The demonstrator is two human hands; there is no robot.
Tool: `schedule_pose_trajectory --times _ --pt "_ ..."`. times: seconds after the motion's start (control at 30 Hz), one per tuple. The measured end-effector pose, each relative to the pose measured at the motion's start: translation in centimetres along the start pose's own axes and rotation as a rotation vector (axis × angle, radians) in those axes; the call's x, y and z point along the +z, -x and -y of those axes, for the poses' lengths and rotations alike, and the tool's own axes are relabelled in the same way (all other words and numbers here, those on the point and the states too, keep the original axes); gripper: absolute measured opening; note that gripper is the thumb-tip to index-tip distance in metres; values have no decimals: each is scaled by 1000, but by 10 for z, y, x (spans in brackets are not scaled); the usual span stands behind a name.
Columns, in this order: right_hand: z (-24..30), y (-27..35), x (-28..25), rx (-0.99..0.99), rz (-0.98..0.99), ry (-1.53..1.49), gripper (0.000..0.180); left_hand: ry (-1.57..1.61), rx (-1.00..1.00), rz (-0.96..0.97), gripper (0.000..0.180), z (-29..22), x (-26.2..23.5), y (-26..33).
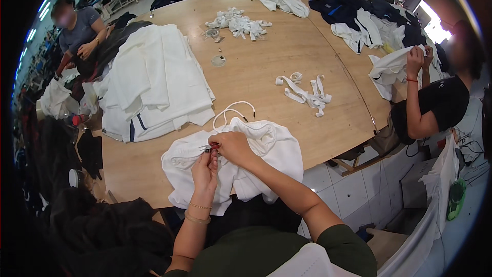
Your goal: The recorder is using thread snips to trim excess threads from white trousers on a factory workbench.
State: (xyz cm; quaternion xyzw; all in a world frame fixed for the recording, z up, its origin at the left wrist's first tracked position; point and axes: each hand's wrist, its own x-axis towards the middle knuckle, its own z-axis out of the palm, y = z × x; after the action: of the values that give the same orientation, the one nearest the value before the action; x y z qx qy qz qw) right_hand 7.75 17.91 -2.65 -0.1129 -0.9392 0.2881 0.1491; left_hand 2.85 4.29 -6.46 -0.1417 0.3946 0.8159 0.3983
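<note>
A white garment [277, 149] lies bunched at the table's near edge, with a white drawstring [233, 107] with dark tips looping out beyond it. My right hand [231, 146] is closed around small red-handled scissors [214, 146], whose metal blades point left over the cloth. Just below the blades, my left hand [206, 170] has its fingertips pinched together, close to the scissors and the garment. What sits between those fingertips is too small to make out.
A stack of white garments [159, 72] stands at left. White strips lie in a pile [238, 23] at the back and a small heap [307, 95] at right. Co-workers sit at the left and right; the right one holds white cloth [392, 69]. Dark garments [338, 13] lie far right.
</note>
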Motion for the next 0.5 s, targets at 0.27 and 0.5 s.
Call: schedule_pose_trajectory --times 0.27,0.5 --pt "-19 -4 8 262 -35 -336 22 -174 114 -51 21 6 17 5" --pt "-8 10 -42 280 15 -600 26 -122 96 -8 19 -4 17 18"
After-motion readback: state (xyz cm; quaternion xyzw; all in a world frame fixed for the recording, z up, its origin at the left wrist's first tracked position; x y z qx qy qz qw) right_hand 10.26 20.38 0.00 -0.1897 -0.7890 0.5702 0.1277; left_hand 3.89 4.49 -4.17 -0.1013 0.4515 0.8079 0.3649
